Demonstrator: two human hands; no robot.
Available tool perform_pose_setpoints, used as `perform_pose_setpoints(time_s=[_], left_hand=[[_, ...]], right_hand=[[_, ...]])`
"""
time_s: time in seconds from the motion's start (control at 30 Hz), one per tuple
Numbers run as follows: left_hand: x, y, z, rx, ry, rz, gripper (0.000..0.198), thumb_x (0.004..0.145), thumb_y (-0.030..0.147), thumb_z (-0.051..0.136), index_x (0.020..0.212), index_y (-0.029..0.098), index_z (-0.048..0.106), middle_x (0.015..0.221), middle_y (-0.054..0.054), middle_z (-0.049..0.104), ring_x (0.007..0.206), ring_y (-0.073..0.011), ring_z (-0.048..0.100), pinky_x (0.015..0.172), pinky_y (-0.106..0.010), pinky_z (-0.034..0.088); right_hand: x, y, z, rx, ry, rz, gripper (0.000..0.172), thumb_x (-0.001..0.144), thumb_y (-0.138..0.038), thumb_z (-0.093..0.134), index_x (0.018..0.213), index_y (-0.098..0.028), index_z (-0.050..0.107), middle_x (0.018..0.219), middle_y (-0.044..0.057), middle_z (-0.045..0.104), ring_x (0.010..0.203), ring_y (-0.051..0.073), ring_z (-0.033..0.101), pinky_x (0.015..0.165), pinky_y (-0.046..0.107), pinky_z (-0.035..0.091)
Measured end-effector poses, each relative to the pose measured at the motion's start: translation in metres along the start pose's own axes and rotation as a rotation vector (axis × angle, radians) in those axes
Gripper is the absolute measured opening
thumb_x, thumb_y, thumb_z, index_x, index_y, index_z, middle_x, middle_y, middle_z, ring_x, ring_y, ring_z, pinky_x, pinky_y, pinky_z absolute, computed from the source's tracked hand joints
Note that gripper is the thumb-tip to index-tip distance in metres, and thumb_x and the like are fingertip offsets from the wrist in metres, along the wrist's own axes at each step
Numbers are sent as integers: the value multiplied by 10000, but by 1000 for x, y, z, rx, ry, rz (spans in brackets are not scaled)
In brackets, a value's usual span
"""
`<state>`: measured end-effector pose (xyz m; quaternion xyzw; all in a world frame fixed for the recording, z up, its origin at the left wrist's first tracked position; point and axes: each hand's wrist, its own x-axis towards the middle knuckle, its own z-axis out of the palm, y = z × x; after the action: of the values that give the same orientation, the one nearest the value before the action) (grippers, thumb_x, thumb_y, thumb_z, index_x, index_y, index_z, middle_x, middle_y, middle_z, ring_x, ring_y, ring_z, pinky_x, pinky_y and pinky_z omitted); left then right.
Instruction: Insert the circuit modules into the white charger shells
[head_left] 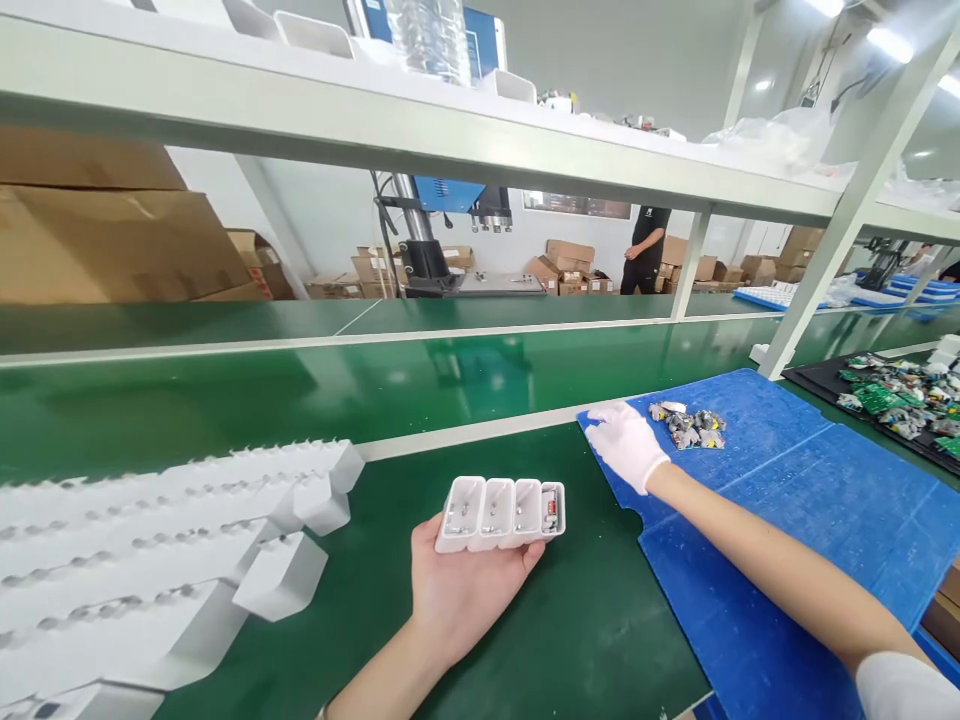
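My left hand [466, 600] is bare and closed around a row of several white plastic housings [491, 540], their open ends facing up. Inside the rightmost housing sits a small circuit board with a red part [552, 510]; small metal bits show inside the others. A white glove covers my right hand [628, 443], which hovers over the far left edge of a blue board [780, 540]. Its fingers are curled together, and whatever may be between them is hidden. Just right of it lies a small pile of wired circuit boards [688, 428].
Rows of white housings [187, 540] stand on the green table [375, 640] at left. A black tray [817, 385] of circuit boards lies at far right. A shelf [420, 130] crosses above, with an upright post [840, 230]. A person [646, 250] stands beyond, near cardboard boxes.
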<state>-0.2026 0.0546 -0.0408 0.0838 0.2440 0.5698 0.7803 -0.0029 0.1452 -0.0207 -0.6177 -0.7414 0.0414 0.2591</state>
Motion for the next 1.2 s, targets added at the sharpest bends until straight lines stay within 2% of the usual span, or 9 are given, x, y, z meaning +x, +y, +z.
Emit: perform_pose_setpoints(time_s=[0.1,0.23,0.53,0.73,0.9,0.97,1.03,1.1,1.2], left_hand=[[2,0,-1,-7,-43,-20,243,716,347,454,857,210,597,981,-83,624,889,-295,604,650,-376,499],[1,0,-2,-48,-138,-46,217,713,346,446,769,187,581,884,-81,619,814,-262,595,685,-385,497],[0,0,-2,-67,-193,-54,170,657,321,493,697,175,569,806,-66,603,759,-231,579,656,-345,478],[0,-1,-3,-40,-242,-95,172,656,316,497,706,170,573,807,-60,610,604,-158,510,642,-340,464],[1,-1,-4,-26,-227,-85,205,657,350,502,714,170,583,861,-83,622,785,-238,579,656,-339,467],[1,-1,-5,-16,-221,-83,237,655,369,512,751,169,596,908,-93,628,853,-267,583,669,-343,472],[1,-1,-5,-15,-232,-87,235,660,370,519,756,171,599,900,-85,631,810,-249,583,665,-343,473],[1,-1,-5,-24,-243,-85,212,667,359,517,733,174,594,863,-74,629,762,-228,578,657,-341,473],[0,-1,-4,-31,-214,-77,215,665,348,509,748,173,602,874,-75,631,785,-236,587,650,-338,477]], right_hand=[[-37,-22,2,215,-24,-236,218,823,-188,527,1001,-228,646,1059,28,648,989,129,609,904,253,476],[-69,-33,14,598,42,-480,277,795,-143,507,1022,-227,641,1076,65,627,979,166,615,876,335,513],[-81,-32,17,570,55,-443,328,816,-145,496,1095,-258,626,1242,88,546,1111,207,568,969,428,470],[-78,-33,8,622,-5,-392,240,795,-137,533,956,-265,657,1221,77,530,1123,213,554,972,431,459],[-81,-32,6,659,-85,-494,138,768,-145,564,796,-231,668,1276,78,497,1163,229,522,964,409,450],[-78,-30,8,718,-32,-437,107,794,-187,558,773,-221,657,1276,77,501,1128,217,546,942,387,464],[-68,-21,13,709,104,-288,124,831,-255,534,780,-216,640,1192,77,556,1097,202,560,957,377,453],[-49,-6,17,570,227,-99,180,843,-323,516,752,-203,613,1063,83,606,1045,206,579,965,381,442],[-14,27,21,359,254,127,221,796,-380,564,799,-163,605,991,136,616,969,265,596,902,442,464]])
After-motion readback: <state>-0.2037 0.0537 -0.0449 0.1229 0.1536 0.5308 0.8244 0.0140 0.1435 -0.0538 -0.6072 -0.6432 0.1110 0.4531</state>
